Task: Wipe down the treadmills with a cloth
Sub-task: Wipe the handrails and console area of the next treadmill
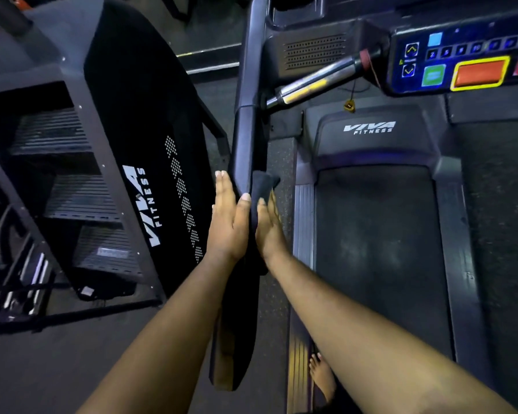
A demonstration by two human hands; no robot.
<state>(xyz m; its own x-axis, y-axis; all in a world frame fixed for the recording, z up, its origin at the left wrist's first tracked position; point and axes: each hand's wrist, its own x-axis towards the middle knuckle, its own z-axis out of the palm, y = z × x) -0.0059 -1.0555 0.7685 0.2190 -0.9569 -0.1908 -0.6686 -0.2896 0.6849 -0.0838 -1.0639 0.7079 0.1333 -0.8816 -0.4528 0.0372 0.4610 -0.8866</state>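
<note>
The person's left hand [228, 222] and right hand [269, 228] are pressing flat, fingers straight, sandwiching the dark cloth [262, 182] around the treadmill's side handrail [247, 138], evidently to wipe both faces together.

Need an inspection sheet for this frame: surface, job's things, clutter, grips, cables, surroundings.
Surface: treadmill belt dark, with faint smudges.
Job's things: dark cloth wrapped on the treadmill's left handrail.
Clutter: nothing seen.
Grips: left hand and right hand, fingers straight, press the cloth on the rail from either side.
Cables: red safety cord hangs from the console; a yellow clip dangles beneath.
Surroundings: stair climber to the left; bare foot on the side rail.
</note>
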